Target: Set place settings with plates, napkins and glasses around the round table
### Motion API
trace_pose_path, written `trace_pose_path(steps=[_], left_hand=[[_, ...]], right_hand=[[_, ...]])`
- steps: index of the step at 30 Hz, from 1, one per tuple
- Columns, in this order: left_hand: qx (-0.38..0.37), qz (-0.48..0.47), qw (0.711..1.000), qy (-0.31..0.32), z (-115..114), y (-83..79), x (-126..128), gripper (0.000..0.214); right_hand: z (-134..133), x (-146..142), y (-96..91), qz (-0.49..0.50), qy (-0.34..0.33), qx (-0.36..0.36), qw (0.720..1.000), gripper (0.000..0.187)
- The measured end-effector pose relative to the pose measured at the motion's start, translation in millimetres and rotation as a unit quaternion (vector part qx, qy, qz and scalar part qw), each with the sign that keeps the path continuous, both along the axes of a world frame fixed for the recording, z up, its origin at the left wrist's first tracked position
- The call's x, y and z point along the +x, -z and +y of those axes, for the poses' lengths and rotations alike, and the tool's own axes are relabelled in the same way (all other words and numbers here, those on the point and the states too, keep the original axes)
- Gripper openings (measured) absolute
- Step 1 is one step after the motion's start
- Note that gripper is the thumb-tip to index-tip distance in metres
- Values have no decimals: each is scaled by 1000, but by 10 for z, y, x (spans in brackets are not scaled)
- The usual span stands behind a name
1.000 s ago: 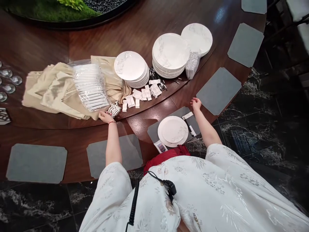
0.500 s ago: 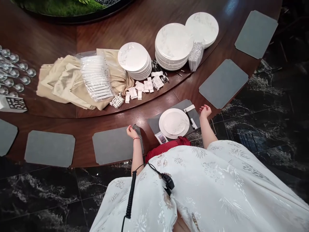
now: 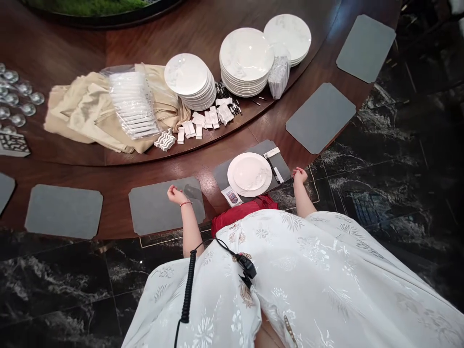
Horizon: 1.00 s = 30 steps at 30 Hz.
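Note:
My left hand point(image 3: 176, 195) hovers over a bare grey placemat point(image 3: 152, 212) at the table's near edge. Its fingers are curled, and I cannot make out what, if anything, is in them. My right hand point(image 3: 299, 175) is loosely closed at the right edge of a set placemat point(image 3: 222, 175). This mat carries two stacked white plates point(image 3: 250, 174), black chopsticks on a white rest point(image 3: 272, 166) and a small packet point(image 3: 232, 196). A pile of wavy white rests point(image 3: 165, 140) lies on the turntable beyond my left hand.
The turntable point(image 3: 217, 19) holds three stacks of white plates point(image 3: 188, 79) point(image 3: 246, 55) point(image 3: 288, 34), beige cloths point(image 3: 83, 113), a plastic bag of white items point(image 3: 132, 104), small white pieces point(image 3: 201, 125) and glasses point(image 3: 16, 94). More grey mats point(image 3: 63, 210) point(image 3: 320, 117) point(image 3: 365, 47) line the table edge.
My left hand came back from the wavy white rests on the turntable to the bare mat, its fingers closed. My right hand drew back toward me along the set mat.

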<state>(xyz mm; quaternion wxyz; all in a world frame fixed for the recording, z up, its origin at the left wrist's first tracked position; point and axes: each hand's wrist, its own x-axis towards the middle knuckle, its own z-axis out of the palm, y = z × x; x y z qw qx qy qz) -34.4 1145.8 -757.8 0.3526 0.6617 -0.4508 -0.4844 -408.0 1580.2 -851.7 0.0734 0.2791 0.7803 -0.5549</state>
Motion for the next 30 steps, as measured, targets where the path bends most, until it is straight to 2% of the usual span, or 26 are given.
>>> trace_pose_path(steps=[3,6,8,11,13,14,16,18,21,24,27,30], left_hand=[[-30,-6,993,-110,101,12,-70,14],[-43,2,992,-120,325,124,-65,15],[-44,21,987,-151,522,250,-31,15],[-27,46,981,-188,750,460,45,16],[-15,51,982,-181,746,555,111,15],[-11,51,984,-171,670,578,152,15],[-15,43,988,-148,352,571,247,16],[-36,25,992,-116,-173,506,356,18],[-88,-17,994,-54,-1195,339,500,24],[-127,-77,989,2,-2242,145,560,32],[-148,-133,978,63,-3123,-18,493,37],[-154,-175,961,146,-3764,-123,273,40]], right_hand=[[-200,5,29,14,-50,34,998,17],[-505,-23,2,62,-101,69,991,26],[-770,-41,-48,90,-130,84,984,29],[-1239,-30,-170,111,-189,72,973,32],[-1550,27,-276,117,-231,43,965,33],[-1688,76,-331,122,-248,24,961,34],[-1915,212,-430,139,-270,-7,953,36],[-2062,405,-496,158,-273,-19,949,37],[-2148,821,-503,172,-246,-4,954,39],[-2134,1399,-436,158,-217,23,963,43],[-2100,2013,-397,109,-206,38,972,43],[-2092,2483,-464,71,-175,47,981,38]])
